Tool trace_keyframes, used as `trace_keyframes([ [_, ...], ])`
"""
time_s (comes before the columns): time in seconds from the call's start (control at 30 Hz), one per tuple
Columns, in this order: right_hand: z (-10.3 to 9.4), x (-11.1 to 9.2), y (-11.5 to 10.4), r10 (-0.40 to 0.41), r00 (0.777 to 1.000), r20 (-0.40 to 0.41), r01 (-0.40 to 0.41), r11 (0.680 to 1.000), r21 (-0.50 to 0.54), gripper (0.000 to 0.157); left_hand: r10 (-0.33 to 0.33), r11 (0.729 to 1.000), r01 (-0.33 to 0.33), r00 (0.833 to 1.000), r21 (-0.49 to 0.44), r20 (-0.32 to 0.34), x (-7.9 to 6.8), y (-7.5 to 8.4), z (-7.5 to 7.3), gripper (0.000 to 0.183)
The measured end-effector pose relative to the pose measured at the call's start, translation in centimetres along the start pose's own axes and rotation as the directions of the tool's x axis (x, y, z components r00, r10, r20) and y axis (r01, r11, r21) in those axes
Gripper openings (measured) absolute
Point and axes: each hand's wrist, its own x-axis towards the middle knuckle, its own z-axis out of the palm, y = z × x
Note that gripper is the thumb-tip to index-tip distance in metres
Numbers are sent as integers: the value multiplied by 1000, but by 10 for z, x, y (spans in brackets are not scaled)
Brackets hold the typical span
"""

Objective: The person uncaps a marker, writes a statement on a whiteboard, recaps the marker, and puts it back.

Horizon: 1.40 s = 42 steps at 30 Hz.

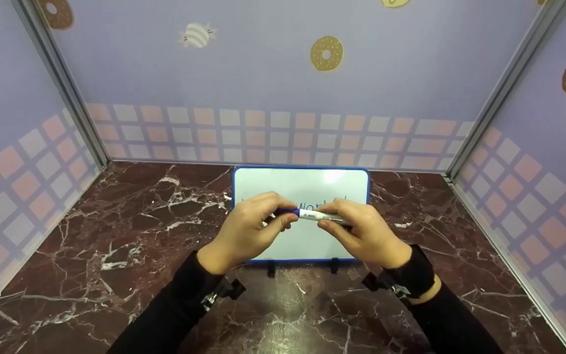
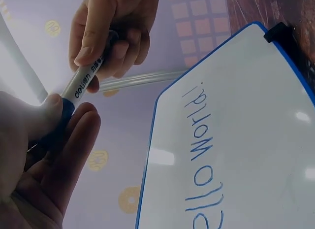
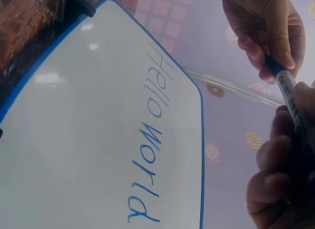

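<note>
A whiteboard marker (image 1: 308,214) with a white barrel and blue cap is held level between both hands, above a whiteboard (image 1: 288,246). The left hand (image 1: 251,223) pinches the blue cap (image 2: 68,108) between thumb and fingers. Around the white barrel (image 3: 286,87) the fingers of the right hand (image 1: 366,231) are curled. The cap sits against the barrel with no gap visible. Blue handwriting (image 3: 152,133) on the board reads "Hello World", with an exclamation mark seen in the left wrist view. In the head view the hands cover part of the writing.
The blue-framed board lies on a dark red marbled tabletop (image 1: 165,246), with black clips (image 1: 271,268) at its near edge. Purple patterned panels (image 1: 263,73) stand at the back and both sides, joined by grey metal posts (image 1: 504,93).
</note>
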Motion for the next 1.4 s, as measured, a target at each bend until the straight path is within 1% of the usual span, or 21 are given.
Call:
trace_keyframes([
  [0.13, 1, 1, 0, -49, 999, 0, 49, 991, -123, 27, -7, 998, 5, 999, 64, 36, -1, -2, -3, 13],
  [0.23, 1, 0, 0, -63, 998, -4, 61, 984, -169, 24, -18, 995, 13, 998, 94, 54, -3, -3, -6, 18],
  [0.3, 0, -2, 0, -52, 999, -7, 50, 983, -176, 23, -35, 993, 29, 998, 110, 53, -5, -4, -8, 23],
  [0.37, -3, -6, 1, -19, 1000, -11, 16, 983, -183, 21, -64, 990, 58, 997, 130, 44, -8, -5, -12, 29],
  [0.43, -9, -12, 1, 35, 999, -12, -37, 981, -189, 19, -107, 984, 102, 994, 146, 31, -11, -7, -16, 33],
  [0.53, -19, -23, 4, 115, 993, -23, -117, 973, -200, 17, -174, 973, 169, 984, 157, 20, -16, -10, -24, 32],
  [0.63, -31, -36, 9, 154, 987, -41, -159, 962, -222, 17, -222, 962, 216, 975, 170, 19, -22, -15, -31, 30],
  [0.77, -44, -51, 15, 174, 983, -57, -183, 949, -255, 20, -238, 948, 228, 971, 223, 16, -32, -22, -40, 27],
  [0.9, -55, -65, 19, 234, 971, -54, -240, 933, -269, 20, -229, 931, 222, 973, 290, -9, -44, -32, -49, 23],
  [1.0, -63, -75, 21, 280, 958, -61, -286, 916, -282, 19, -242, 916, 237, 970, 325, -24, -53, -36, -56, 24],
  [1.1, -73, -85, 25, 300, 951, -75, -308, 899, -312, 20, -286, 896, 280, 958, 345, -34, -61, -40, -62, 24],
  [1.17, -81, -92, 27, 315, 945, -82, -324, 886, -332, 20, -323, 880, 317, 945, 355, -42, -67, -42, -66, 24],
  [1.23, -88, -100, 30, 343, 935, -91, -353, 869, -347, 20, -361, 862, 355, 931, 362, -53, -73, -45, -70, 24],
  [1.33, -97, -113, 35, 412, 905, -109, -422, 832, -360, 16, -415, 836, 409, 907, 365, -66, -80, -52, -79, 26],
  [1.4, -101, -122, 39, 464, 878, -119, -472, 797, -377, 12, -446, 819, 438, 892, 371, -70, -84, -56, -84, 28],
])
